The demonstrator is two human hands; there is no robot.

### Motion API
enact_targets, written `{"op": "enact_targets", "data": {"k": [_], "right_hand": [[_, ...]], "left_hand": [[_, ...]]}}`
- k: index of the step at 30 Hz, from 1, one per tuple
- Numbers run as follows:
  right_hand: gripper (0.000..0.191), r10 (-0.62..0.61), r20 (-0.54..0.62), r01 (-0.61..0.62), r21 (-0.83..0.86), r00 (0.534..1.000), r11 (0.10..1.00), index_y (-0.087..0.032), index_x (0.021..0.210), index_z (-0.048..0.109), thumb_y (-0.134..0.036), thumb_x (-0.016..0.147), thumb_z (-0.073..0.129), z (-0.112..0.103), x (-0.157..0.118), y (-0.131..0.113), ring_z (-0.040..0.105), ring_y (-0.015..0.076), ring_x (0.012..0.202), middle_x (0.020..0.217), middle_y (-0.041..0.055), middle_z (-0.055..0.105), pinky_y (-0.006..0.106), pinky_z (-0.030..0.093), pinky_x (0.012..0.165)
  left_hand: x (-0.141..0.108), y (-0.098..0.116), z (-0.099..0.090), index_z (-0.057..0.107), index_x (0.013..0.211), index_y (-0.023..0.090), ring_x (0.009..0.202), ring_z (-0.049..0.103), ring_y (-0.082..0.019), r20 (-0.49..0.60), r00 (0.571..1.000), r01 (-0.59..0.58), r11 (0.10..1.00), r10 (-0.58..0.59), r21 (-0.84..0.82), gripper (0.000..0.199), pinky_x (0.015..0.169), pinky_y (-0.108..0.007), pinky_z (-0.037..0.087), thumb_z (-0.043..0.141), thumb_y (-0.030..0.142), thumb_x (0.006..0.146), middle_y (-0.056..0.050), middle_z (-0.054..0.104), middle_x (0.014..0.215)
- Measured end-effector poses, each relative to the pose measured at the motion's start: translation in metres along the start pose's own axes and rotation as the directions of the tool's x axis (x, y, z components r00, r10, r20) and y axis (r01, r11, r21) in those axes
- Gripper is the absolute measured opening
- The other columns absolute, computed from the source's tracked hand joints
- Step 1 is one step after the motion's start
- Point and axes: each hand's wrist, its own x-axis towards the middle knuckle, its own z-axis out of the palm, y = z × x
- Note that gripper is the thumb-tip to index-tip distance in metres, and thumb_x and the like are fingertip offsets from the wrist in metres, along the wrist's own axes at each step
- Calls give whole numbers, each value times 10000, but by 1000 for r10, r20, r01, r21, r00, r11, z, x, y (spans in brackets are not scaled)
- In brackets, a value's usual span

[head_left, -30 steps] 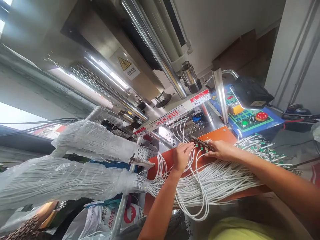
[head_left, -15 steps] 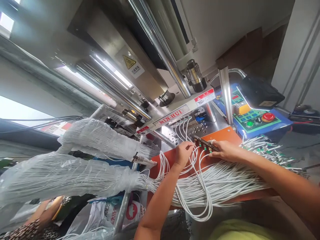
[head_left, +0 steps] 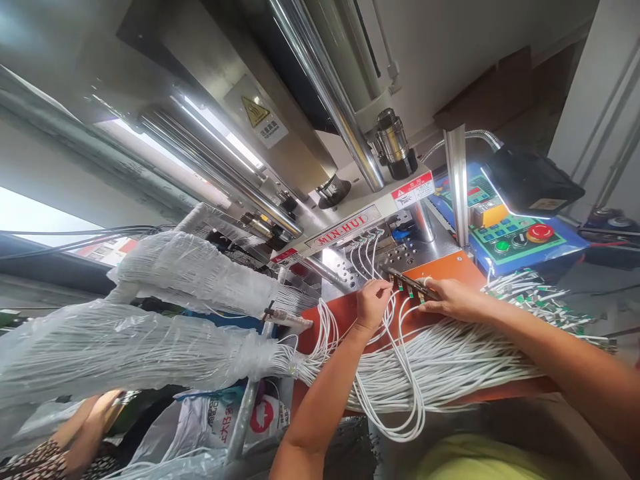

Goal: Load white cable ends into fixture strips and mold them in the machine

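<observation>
a: left hand [head_left: 374,304]?
b: fingertips pressed together at the dark bar's far end, by a cable end. can't tell what's between them.
a: right hand [head_left: 447,299]?
b: pinching the near end of the dark bar [head_left: 409,283], thumb below.
a: where's the bar?
b: above the orange board [head_left: 447,267], green-tipped cable ends [head_left: 401,287] lined up along it.
a: around it?
b: white cable bundle [head_left: 450,363] on the board nearer the person, min-hui press [head_left: 345,230] beyond.
</observation>
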Motion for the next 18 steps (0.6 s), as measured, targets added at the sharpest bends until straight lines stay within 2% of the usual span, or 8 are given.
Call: {"op": "enact_targets", "data": {"k": [9,13,15,18], "right_hand": [[337,-18,-2,18,-10,1000,1000,-229,862,495,-555,806,562,2,2,3,555,176,678,751,7,609,272,384,612],[340,-46,2,46,-39,999,998,-227,874,493,-557,819,553,0,2,1,580,193,720,793,27,628,277,382,618],[315,-32,-13,30,-118,999,993,-222,890,490,-526,830,550,0,-1,-3,602,215,737,817,52,645,285,371,604],[250,-12,-43,-3,-334,999,943,-214,966,498,-424,840,552,0,-10,-14,646,280,765,836,99,680,319,352,598]], "left_hand": [[-1,-2,3,726,772,198,756,656,-155,-23,1000,3,1000,-3,-6,177,750,-302,531,619,57,767,-25,727,779],[1,-2,5,727,761,192,725,641,-149,-29,999,21,1000,-21,-10,156,715,-291,521,621,79,775,-26,719,756],[1,1,4,724,739,199,719,622,-149,-21,1000,24,1000,-23,12,154,700,-286,511,629,81,767,-19,704,722],[2,9,2,713,700,219,766,595,-166,6,1000,18,997,-19,74,161,698,-287,495,652,78,746,-8,678,681]]}}
